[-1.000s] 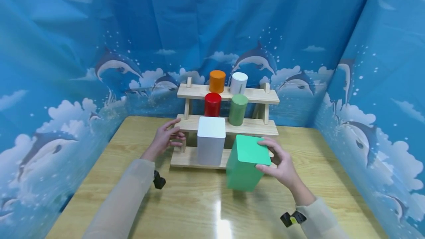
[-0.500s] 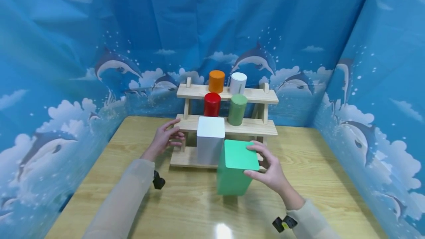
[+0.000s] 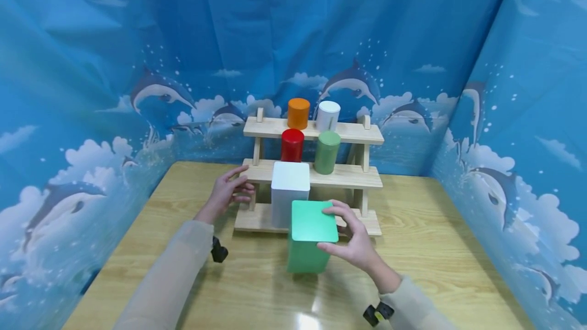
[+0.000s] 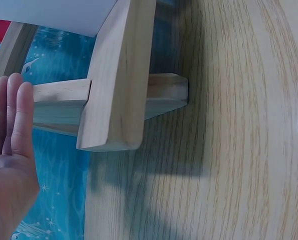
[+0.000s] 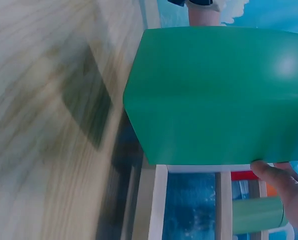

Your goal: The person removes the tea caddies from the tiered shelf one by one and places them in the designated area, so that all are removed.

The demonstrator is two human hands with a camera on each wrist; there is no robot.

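A tall green box (image 3: 314, 222) with a flat top and rounded corners is gripped near its top by my right hand (image 3: 355, 242), thumb on the near side and fingers on the far side. In the right wrist view the green box (image 5: 214, 100) hangs over the table, its dark shadow below it. A white box (image 3: 290, 180) stands on the bottom tier of the three-tier wooden shelf (image 3: 355, 180), partly hidden by the green one. At the shelf's left end, my left hand (image 3: 227, 193) holds nothing, its extended fingers (image 4: 23, 117) right beside the wood.
On the top tier stand an orange cylinder (image 3: 299, 114) and a white cylinder (image 3: 328, 115). A red cylinder (image 3: 292, 145) and a green cylinder (image 3: 327, 153) occupy the middle tier. Blue dolphin-print curtains (image 3: 220, 65) enclose the wooden table (image 3: 183, 187) behind and at both sides.
My right hand has carried the green box left and slightly toward me, so it now overlaps the white box's lower part in the head view. My left hand has stayed in place.
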